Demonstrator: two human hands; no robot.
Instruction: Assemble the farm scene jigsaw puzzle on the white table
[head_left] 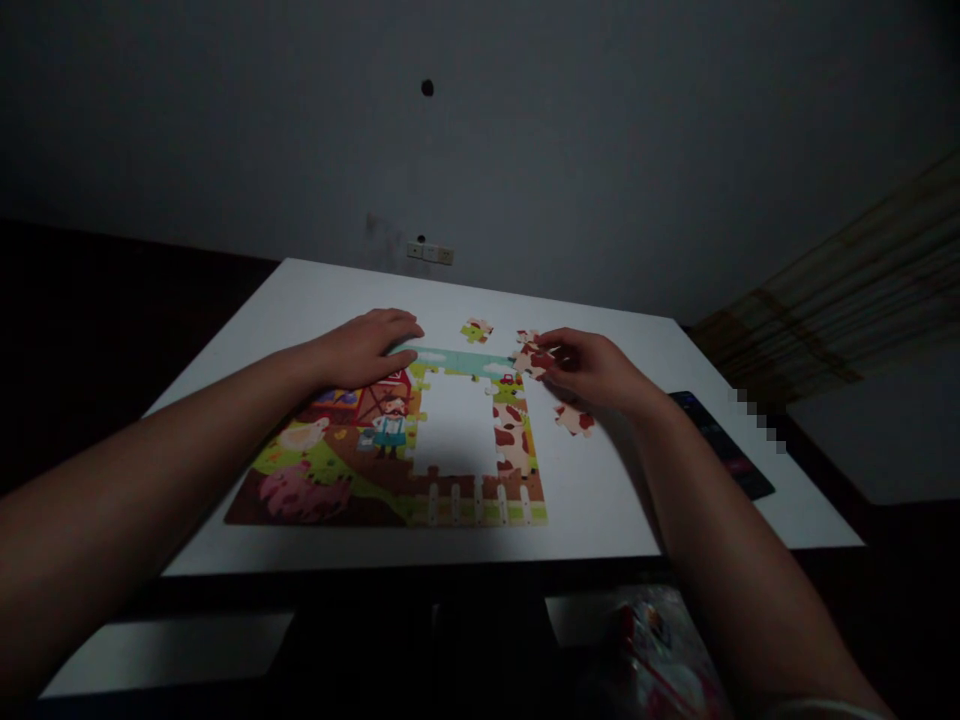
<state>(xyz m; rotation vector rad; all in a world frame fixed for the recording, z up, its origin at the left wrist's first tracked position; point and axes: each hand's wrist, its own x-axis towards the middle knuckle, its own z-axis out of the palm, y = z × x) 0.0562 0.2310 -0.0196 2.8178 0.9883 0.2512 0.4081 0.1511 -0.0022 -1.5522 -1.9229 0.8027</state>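
A farm jigsaw puzzle (450, 497) lies on the white table, its border joined around a bare rectangle in the middle. My left hand (367, 348) rests flat over the upper left corner of the puzzle, fingers stretched out. At the upper right, beside the puzzle edge, my right hand (589, 368) pinches a brown-and-cream puzzle piece (531, 360) between thumb and fingers. Another brown-patched piece (574, 419) lies just below that hand. Beyond the top edge sits a loose green-and-brown piece (477, 330).
A dark phone-like slab (724, 445) lies on the white table (600, 510), right of my right forearm. Below the front edge is a clear plastic bag (660, 640). Behind the table stands a wall with sockets (430, 253); a patterned curtain (817, 300) hangs at right.
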